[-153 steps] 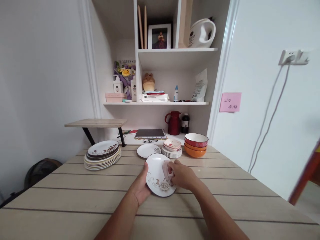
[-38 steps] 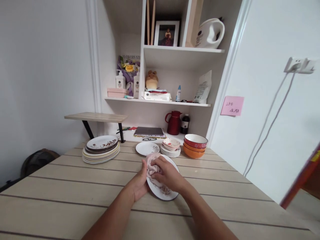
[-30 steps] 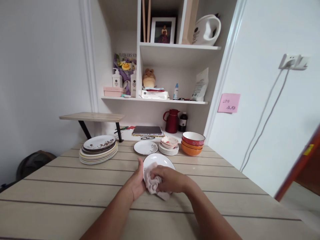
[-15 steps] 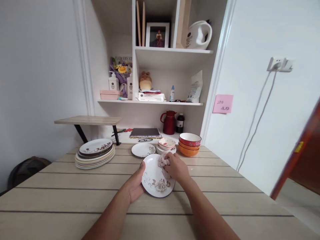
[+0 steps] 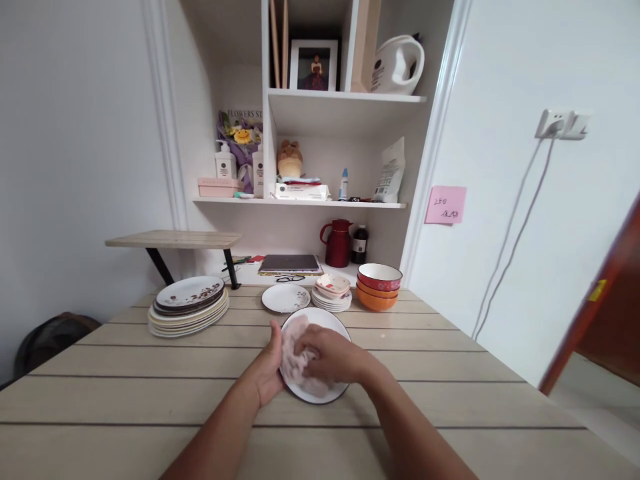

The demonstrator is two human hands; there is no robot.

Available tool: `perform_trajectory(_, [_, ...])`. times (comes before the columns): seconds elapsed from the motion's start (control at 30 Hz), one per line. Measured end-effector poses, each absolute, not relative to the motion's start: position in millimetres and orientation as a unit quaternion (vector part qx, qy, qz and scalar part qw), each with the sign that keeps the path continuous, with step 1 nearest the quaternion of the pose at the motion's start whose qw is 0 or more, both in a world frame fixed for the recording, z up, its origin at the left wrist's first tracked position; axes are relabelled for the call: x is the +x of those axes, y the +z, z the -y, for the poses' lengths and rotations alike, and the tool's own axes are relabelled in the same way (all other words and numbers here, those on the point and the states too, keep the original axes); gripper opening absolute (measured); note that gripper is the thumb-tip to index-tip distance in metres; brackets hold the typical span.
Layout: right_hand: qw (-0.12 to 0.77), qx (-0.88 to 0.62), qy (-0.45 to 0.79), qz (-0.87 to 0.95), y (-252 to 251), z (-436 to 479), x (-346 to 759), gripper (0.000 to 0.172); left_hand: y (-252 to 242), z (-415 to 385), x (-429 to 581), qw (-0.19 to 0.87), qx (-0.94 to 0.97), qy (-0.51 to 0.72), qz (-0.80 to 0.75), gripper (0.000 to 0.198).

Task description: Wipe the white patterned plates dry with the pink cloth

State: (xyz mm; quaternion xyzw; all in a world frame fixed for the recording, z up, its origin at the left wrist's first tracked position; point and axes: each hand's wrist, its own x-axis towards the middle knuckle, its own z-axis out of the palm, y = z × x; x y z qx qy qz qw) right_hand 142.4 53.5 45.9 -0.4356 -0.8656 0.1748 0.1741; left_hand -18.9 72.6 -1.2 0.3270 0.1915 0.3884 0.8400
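A white dark-rimmed plate (image 5: 334, 321) is tilted toward me above the table. My left hand (image 5: 270, 373) grips its left edge, thumb at the rim and the other fingers hidden behind it. Bunched in my right hand (image 5: 333, 353) is a pale pink cloth (image 5: 297, 353), pressed against the plate's face and blurred by motion. Cloth and hand cover most of the plate's pattern. Just beyond lies another white plate (image 5: 280, 298) with a floral print at its right side.
At the left is a tall stack of plates (image 5: 190, 310) by a small raised stand (image 5: 173, 239). Behind my hands, small dishes (image 5: 333, 293) are piled beside stacked orange and red bowls (image 5: 379, 293). A laptop (image 5: 291, 263), glasses (image 5: 290, 278) and a red jug (image 5: 339, 243) sit farther back.
My right hand has swept the cloth from the plate's upper right to its left and lower middle, covering the floral print. My left hand keeps its hold on the rim.
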Motion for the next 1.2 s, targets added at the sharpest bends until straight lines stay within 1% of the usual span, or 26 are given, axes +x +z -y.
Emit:
perform_trajectory(0.1, [0.055, -0.465, 0.228, 0.854, 50, -54, 167, 0.038, 0, -74, -21, 0.849, 0.33, 0.364, -0.197, 0.083])
perform_trajectory(0.17, [0.035, -0.52, 0.223, 0.824, 51, -56, 179, 0.038, -1, -76, -22, 0.85, 0.331, 0.36, -0.195, 0.084])
perform_trajectory(0.33, [0.137, -0.652, 0.129, 0.734, 47, -64, 183, 0.036, -4, -81, -24, 0.851, 0.338, 0.353, -0.193, 0.082])
perform_trajectory(0.47, [0.216, -0.707, 0.028, 0.672, 41, -73, 168, 0.03, -5, -82, -23, 0.847, 0.344, 0.361, -0.184, 0.077])
perform_trajectory(0.57, [0.271, -0.683, 0.005, 0.678, 36, -77, 154, 0.028, -6, -83, -21, 0.846, 0.344, 0.368, -0.174, 0.074])
perform_trajectory(0.67, [0.314, -0.589, 0.027, 0.744, 31, -78, 142, 0.03, -6, -82, -19, 0.848, 0.338, 0.374, -0.165, 0.077])
perform_trajectory(0.73, [0.317, -0.522, 0.042, 0.791, 30, -75, 136, 0.037, -5, -81, -18, 0.846, 0.334, 0.384, -0.162, 0.078])
perform_trajectory(0.8, [0.305, -0.473, 0.05, 0.825, 29, -71, 131, 0.041, -4, -78, -17, 0.839, 0.332, 0.4, -0.161, 0.075])
perform_trajectory(0.9, [0.279, -0.446, 0.048, 0.849, 27, -68, 127, 0.043, -1, -75, -15, 0.828, 0.331, 0.426, -0.153, 0.071])
perform_trajectory(1.03, [0.263, -0.516, 0.001, 0.815, 27, -75, 136, 0.045, 0, -74, -15, 0.821, 0.324, 0.443, -0.156, 0.069])
perform_trajectory(1.13, [0.261, -0.602, -0.018, 0.754, 29, -82, 155, 0.04, -1, -74, -16, 0.823, 0.324, 0.429, -0.182, 0.071])
perform_trajectory(1.2, [0.237, -0.649, -0.013, 0.722, 30, -83, 170, 0.037, -2, -75, -17, 0.825, 0.325, 0.419, -0.195, 0.072])
